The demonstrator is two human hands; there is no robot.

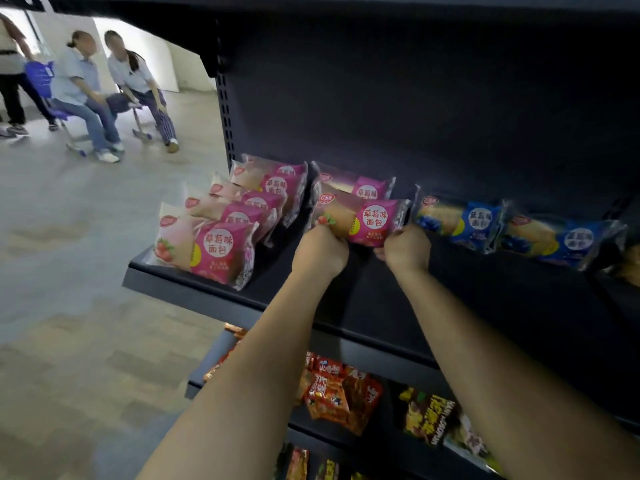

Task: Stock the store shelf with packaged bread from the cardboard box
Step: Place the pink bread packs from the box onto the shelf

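On the dark metal shelf [194, 282], about five glossy pink bread packs [207, 247] overlap at left; two blue packs [457, 220] lie at right. Between them an oblong pink pack [360, 216] lies lengthwise along the shelf, label outward, its lower corners pinched by the left hand [320, 252] and right hand [407, 249].

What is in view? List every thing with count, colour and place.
pink bread row: about five, pink, left end of the upper shelf
held pink pack: one, pink, next column, in both hands
pink pack behind: one, pink, at the back of that column
blue bread packs: two, blue, right of the held pink pack
upper shelf: one, dark
snack packets: several, red-orange and black-yellow, lower shelves
seated people: two, pale tops, far left background
standing person: one, left edge
left hand: grips the pack's left end
right hand: grips its right end
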